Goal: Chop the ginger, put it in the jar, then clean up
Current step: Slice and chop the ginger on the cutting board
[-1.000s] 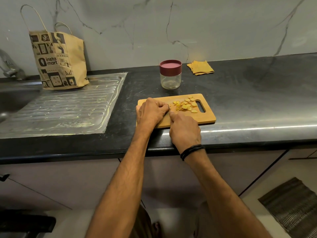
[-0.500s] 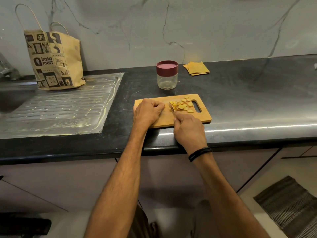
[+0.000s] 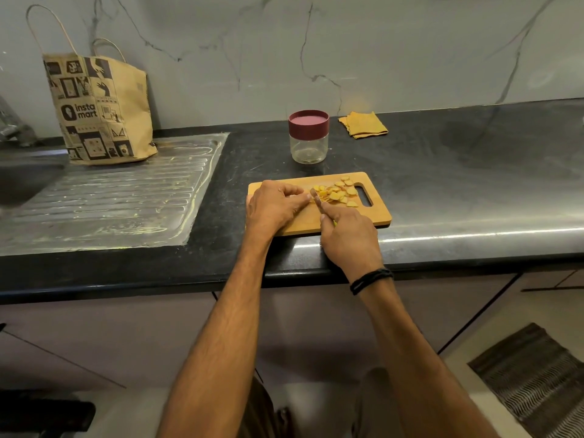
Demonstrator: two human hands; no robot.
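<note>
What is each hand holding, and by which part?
Right hand grips the knife by its handle. Left hand has curled fingers on the cutting board; what they hold is hidden.

Printed paper bag is just sitting on the steel drainboard against the marble wall, and a stripy mat is lying on the floor.

You work with two hands: one left hand and one right hand. Under them lies one cutting board, and between them one knife. Beyond your hands are one jar and one folded cloth. Far off your left hand is one paper bag. The ginger slices overlap too much to count.
</note>
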